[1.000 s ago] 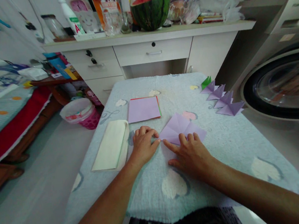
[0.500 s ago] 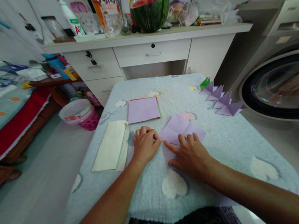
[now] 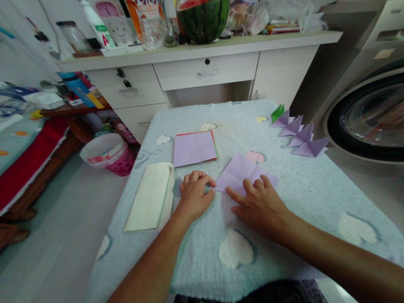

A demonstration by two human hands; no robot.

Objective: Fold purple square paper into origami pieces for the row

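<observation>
A creased sheet of purple origami paper (image 3: 239, 170) lies on the cloth-covered table with one corner pointing left. At that left corner my left hand (image 3: 196, 194) pinches the tip between thumb and forefinger. My right hand (image 3: 262, 205) rests on the near edge of the sheet, fingers spread and index finger pressing the paper, so part of that edge is hidden. Behind them lies a stack of square paper (image 3: 193, 148), purple on top with red and green edges showing. Folded purple paper pieces (image 3: 310, 148) and a green one (image 3: 277, 112) stand in a row at the right.
A folded cream paper packet (image 3: 148, 197) lies left of my left hand. The table's cloth (image 3: 296, 258) has heart patterns. Beyond stands a white cabinet (image 3: 210, 72) with a cut watermelon (image 3: 204, 21) on top. A washing machine (image 3: 378, 61) is at right, a pink bin (image 3: 108, 155) at left.
My right hand has slid slightly right along the paper's near edge, away from the left corner. My left hand stays at the corner, shifted very slightly left.
</observation>
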